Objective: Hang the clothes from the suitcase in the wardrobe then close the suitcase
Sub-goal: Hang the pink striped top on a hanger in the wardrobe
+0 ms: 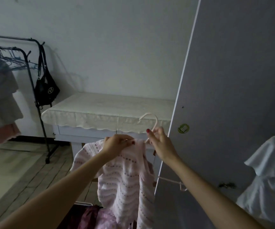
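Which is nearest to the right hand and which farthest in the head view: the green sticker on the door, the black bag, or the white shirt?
From the right hand, which grips the hanger:
1. Green sticker, just to its right on the wardrobe door.
2. White shirt, farther right and lower.
3. Black bag, far left, hanging on the clothes rack.

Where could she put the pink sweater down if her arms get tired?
The cloth-covered table top looks bare from the black bag on the rack across to the wardrobe door. The floor left of her arms also looks free. Below the pink sweater it is crowded with more clothes.
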